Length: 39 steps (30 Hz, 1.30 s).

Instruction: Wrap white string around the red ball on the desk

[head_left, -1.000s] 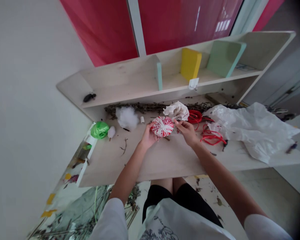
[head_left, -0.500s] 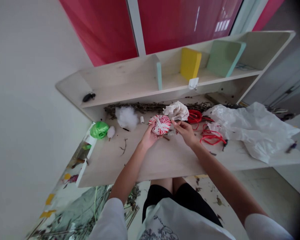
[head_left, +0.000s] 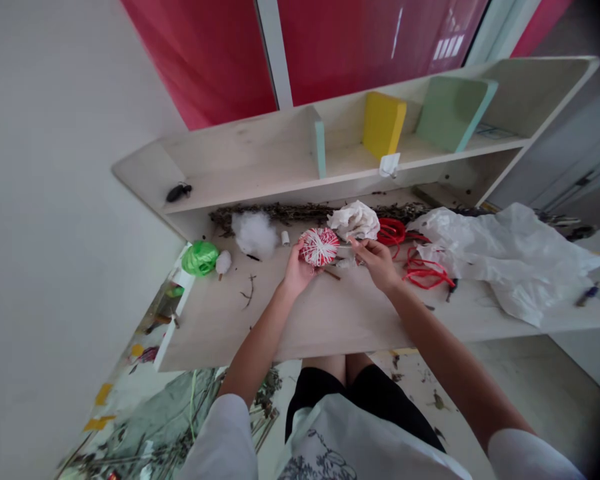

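My left hand is wrapped round a ball of red and white yarn above the desk. To its right, my right hand pinches a strand of yarn that stretches across to the ball. Behind my right hand lies a crumpled piece of white paper or cloth. A small brown stick shows on the desk under the ball. Some small clear or greyish material below my right fingers is too blurred to name.
Red cord and a white plastic bag lie to the right. At the left are green plastic twine, a white wrapped piece and white fluff. Dry twigs line the back, beneath the shelf.
My right hand has moved a little to the right, away from the yarn ball, and a strand now shows stretched between them. My left hand keeps holding the ball.
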### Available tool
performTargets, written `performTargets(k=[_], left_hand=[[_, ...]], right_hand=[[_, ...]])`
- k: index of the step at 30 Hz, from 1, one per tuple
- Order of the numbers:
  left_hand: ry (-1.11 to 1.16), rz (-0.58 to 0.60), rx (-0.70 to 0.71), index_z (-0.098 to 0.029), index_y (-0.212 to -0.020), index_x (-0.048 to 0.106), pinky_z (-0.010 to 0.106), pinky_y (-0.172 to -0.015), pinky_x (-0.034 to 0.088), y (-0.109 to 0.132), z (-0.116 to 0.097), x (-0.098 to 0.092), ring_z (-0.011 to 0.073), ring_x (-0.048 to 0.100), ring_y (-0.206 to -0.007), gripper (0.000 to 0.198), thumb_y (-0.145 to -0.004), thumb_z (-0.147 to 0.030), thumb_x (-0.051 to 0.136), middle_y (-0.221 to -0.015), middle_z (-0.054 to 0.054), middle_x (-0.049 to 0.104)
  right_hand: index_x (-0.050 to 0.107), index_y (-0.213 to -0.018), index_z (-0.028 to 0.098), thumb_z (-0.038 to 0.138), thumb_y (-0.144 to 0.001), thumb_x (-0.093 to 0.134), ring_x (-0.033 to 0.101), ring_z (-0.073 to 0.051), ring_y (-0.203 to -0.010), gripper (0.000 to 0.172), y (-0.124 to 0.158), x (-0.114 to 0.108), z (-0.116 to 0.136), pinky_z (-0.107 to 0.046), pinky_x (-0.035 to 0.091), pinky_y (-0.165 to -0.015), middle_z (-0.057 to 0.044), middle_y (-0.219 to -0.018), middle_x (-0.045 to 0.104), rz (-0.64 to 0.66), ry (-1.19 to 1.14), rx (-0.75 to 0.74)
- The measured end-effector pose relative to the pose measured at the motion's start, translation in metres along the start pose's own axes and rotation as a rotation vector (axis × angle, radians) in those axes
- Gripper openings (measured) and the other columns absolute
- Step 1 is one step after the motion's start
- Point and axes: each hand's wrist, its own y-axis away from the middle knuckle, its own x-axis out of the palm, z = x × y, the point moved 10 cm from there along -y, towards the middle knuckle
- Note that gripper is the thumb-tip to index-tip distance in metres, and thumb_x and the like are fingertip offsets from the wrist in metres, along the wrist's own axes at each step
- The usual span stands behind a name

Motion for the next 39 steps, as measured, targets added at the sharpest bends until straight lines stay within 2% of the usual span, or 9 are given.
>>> performTargets(k=[6, 15, 19, 24, 30, 39], left_hand=[[-0.076, -0.135, 0.055, -0.028, -0.111, 0.062, 0.025, -0.058, 0.04, -0.004, -0.004, -0.013, 0.0154, 0.061, -0.069, 0.032, -0.084, -0.041, 0.05, -0.09, -0.001, 0.071], [-0.123, -0.19, 0.094, -0.025, -0.11, 0.062, 0.024, -0.058, 0.041, -0.005, -0.005, -0.019, 0.0146, 0.062, -0.069, 0.034, -0.083, -0.043, 0.052, -0.085, 0.0, 0.071], [-0.147, -0.214, 0.101, -0.024, -0.112, 0.061, 0.022, -0.055, 0.038, -0.003, -0.006, -0.019, 0.0128, 0.058, -0.063, 0.036, -0.084, -0.044, 0.052, -0.084, 0.0, 0.069], [-0.128, -0.124, 0.078, -0.026, -0.116, 0.059, 0.022, -0.054, 0.037, 0.002, -0.005, -0.008, 0.0136, 0.057, -0.065, 0.042, -0.085, -0.052, 0.049, -0.092, 0.0, 0.069], [-0.085, -0.044, 0.032, -0.025, -0.116, 0.06, 0.025, -0.058, 0.046, 0.008, 0.0, 0.002, 0.0167, 0.061, -0.072, 0.043, -0.082, -0.051, 0.053, -0.099, 0.002, 0.07], [0.01, 0.051, -0.009, -0.025, -0.116, 0.062, 0.025, -0.05, 0.046, 0.007, 0.003, 0.007, 0.0167, 0.061, -0.064, 0.041, -0.085, -0.05, 0.052, -0.093, 0.003, 0.071]], right_hand=[[0.045, -0.055, 0.022, 0.066, -0.061, 0.076, 0.031, -0.008, -0.048, 0.054, 0.002, 0.002, 0.005, -0.026, 0.034, -0.049, 0.005, -0.049, 0.038, 0.026, -0.097, 0.004], [0.051, -0.056, 0.021, 0.063, -0.06, 0.078, 0.036, -0.009, -0.047, 0.05, 0.005, 0.008, 0.002, -0.027, 0.037, -0.05, 0.004, -0.048, 0.043, 0.086, -0.128, 0.038], [0.05, -0.054, 0.021, 0.061, -0.061, 0.08, 0.036, -0.008, -0.046, 0.05, 0.005, 0.007, 0.003, -0.026, 0.038, -0.052, 0.005, -0.047, 0.043, 0.08, -0.159, 0.032], [0.048, -0.053, 0.02, 0.06, -0.059, 0.081, 0.031, -0.006, -0.045, 0.052, 0.003, 0.004, 0.004, -0.024, 0.035, -0.05, 0.008, -0.046, 0.036, 0.038, -0.179, 0.036], [0.045, -0.053, 0.02, 0.059, -0.059, 0.082, 0.03, -0.006, -0.047, 0.054, 0.0, 0.0, -0.002, -0.024, 0.032, -0.048, 0.007, -0.048, 0.037, 0.017, -0.195, 0.059], [0.051, -0.055, 0.019, 0.063, -0.06, 0.079, 0.036, -0.007, -0.049, 0.052, 0.001, 0.005, -0.012, -0.023, 0.028, -0.049, 0.004, -0.051, 0.045, 0.04, -0.073, 0.069]])
